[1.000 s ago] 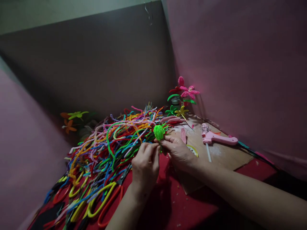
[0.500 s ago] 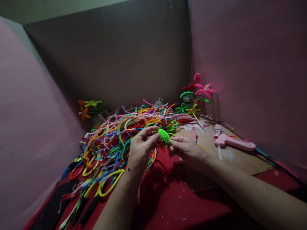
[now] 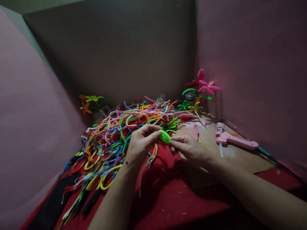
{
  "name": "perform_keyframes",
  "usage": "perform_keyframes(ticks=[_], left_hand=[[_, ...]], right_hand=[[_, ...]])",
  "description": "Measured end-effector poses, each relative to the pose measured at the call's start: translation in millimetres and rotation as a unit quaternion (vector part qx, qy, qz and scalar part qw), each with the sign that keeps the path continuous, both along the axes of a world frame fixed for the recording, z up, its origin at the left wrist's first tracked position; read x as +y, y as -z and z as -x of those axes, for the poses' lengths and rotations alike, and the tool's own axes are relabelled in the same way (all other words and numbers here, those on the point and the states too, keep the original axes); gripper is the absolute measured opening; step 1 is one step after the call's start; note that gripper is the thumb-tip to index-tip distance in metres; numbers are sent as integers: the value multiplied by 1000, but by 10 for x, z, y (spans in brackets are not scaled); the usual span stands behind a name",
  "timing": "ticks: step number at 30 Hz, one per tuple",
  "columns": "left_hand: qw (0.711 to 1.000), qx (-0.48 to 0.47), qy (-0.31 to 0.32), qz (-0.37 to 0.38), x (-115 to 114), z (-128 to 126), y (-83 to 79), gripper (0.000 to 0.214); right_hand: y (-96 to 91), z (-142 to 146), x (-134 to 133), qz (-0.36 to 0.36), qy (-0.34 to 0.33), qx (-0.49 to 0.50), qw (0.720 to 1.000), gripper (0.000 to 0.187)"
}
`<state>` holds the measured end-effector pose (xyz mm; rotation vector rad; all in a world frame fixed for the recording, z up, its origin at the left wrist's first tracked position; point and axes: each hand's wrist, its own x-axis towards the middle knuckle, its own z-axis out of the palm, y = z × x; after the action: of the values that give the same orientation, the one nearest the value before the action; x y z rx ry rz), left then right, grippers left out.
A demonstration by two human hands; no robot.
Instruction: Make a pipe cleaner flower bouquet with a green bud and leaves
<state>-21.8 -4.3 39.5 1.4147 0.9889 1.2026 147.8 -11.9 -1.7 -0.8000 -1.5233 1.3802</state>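
Note:
A bright green fuzzy piece (image 3: 165, 137), oval like a leaf or petal and apparently bent from pipe cleaner, is stretched between my two hands. My left hand (image 3: 145, 140) pinches its upper left end between thumb and fingers. At the lower right end, my right hand (image 3: 188, 147) grips it with thumb and forefinger. Both hands are above the red table cover (image 3: 168, 191), just in front of a large heap of coloured pipe cleaners (image 3: 112, 131). The fingertips partly hide the ends of the green piece.
A pink glue gun (image 3: 236, 140) lies on a cardboard sheet (image 3: 249, 163) at the right, near a pink petal piece (image 3: 195, 131). Pipe-cleaner flowers (image 3: 208, 87) stand at the back right, with orange ones (image 3: 85, 108) at the back left. Yellow-handled scissors (image 3: 105, 183) lie at the left.
The green piece has turned slightly between my fingertips, and both hands keep their grip. The whole view has shifted a little.

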Motion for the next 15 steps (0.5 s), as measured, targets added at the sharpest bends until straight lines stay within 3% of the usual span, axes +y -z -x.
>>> perform_keyframes(ticks=[3,7,9,15], left_hand=[[999,-36,14,-27,1,-19,5,23],[996,-76,8,-55,18,-47,0,57],[994,-90,-11,-64,27,-50,-14,63],[983,-129,-104,-85,5,10,-116,34]], right_hand=[[-7,-10,0,-4,-2,-12,1000,32],[9,-8,9,21,-14,16,1000,30],[12,-4,10,50,-20,48,997,29],[32,-17,43,142,-55,142,978,21]])
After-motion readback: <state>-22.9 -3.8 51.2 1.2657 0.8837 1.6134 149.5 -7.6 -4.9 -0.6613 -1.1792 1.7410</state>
